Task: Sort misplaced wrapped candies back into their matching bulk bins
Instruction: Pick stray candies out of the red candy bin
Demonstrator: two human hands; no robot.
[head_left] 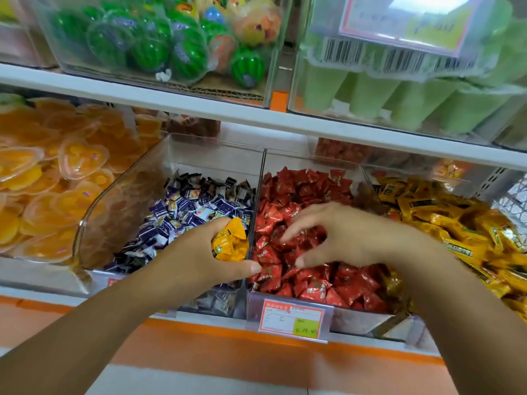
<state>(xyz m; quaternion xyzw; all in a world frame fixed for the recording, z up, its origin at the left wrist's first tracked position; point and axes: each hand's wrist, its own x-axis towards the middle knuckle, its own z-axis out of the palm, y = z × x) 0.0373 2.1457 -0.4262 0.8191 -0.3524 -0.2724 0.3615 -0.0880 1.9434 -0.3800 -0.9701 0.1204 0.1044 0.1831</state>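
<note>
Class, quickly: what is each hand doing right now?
Left hand: closed round yellow candies.
Right hand: open, fingers spread over the red candies, gripping nothing.

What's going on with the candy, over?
Left hand grips yellow candies. Right hand spread over red candies. Matching yellow pile far right, right arm between.

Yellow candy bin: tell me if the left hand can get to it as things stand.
Probably not directly: the right hand, spread over the red bin, lies between the left hand and the yellow candy bin.
</note>
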